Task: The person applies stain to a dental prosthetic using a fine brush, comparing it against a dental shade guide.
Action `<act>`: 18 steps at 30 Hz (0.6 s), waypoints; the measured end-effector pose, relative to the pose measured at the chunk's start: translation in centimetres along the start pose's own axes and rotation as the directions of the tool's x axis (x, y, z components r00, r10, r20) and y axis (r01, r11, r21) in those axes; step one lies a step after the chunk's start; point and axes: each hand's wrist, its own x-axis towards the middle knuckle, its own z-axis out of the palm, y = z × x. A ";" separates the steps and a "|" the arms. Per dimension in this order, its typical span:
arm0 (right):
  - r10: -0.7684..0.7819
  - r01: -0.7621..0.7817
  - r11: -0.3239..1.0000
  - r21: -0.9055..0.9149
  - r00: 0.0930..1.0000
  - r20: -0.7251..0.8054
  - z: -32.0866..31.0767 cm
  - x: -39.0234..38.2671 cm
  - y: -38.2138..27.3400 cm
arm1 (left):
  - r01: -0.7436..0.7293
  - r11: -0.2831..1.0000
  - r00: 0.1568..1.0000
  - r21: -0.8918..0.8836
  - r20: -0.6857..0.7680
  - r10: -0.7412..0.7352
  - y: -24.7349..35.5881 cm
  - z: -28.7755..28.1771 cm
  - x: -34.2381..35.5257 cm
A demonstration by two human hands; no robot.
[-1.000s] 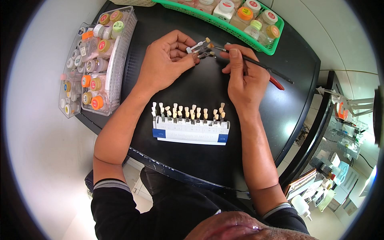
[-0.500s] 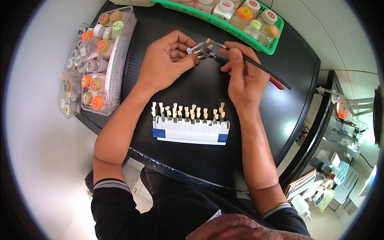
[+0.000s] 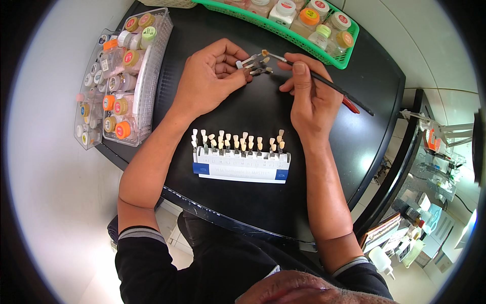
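In the upper middle, my left hand [image 3: 210,76] is closed on several dental shade tabs [image 3: 258,65], pinched by their stems with the small tooth-shaped ends fanned out to the right. My right hand [image 3: 314,96] grips a thin brush [image 3: 329,82] with a dark handle. Its tip lies at the uppermost tooth, which looks orange-brown; whether the two touch is hard to tell. A red handle end [image 3: 350,105] also sticks out behind the right hand, perhaps from a second tool. Between my forearms stands a white and blue shade guide holder [image 3: 240,171] carrying rows of tooth-shaped tabs [image 3: 244,144].
A clear plastic basket [image 3: 161,61] of lidded jars stands at the left edge of the black table [image 3: 253,207]. Along the far edge lies a green basket [image 3: 243,17] with more jars. At the right, a lower surface holds a squeeze bottle [image 3: 380,259] and assorted items.
My right hand and the brush have shifted very slightly to the right and down. The uppermost tooth now looks darker orange. The left hand stays in place.
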 end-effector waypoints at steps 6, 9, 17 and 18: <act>-0.008 0.007 1.000 -0.021 1.000 -0.012 0.0 0.1 0.1 | 0.006 1.000 1.000 -0.001 -0.002 -0.006 0.1 0.0 0.0; -0.003 0.007 0.998 -0.066 0.998 0.055 0.1 0.1 -0.2 | 0.003 1.000 1.000 -0.006 -0.002 -0.003 0.0 0.0 0.0; -0.044 0.044 0.998 -0.039 0.999 -0.001 -0.1 0.0 -0.2 | 0.007 1.000 1.000 0.001 -0.006 -0.007 0.2 0.1 -0.1; -0.044 0.044 0.998 -0.039 0.999 0.000 -0.1 0.0 -0.1 | 0.007 1.000 1.000 0.003 -0.007 -0.007 0.2 0.1 -0.1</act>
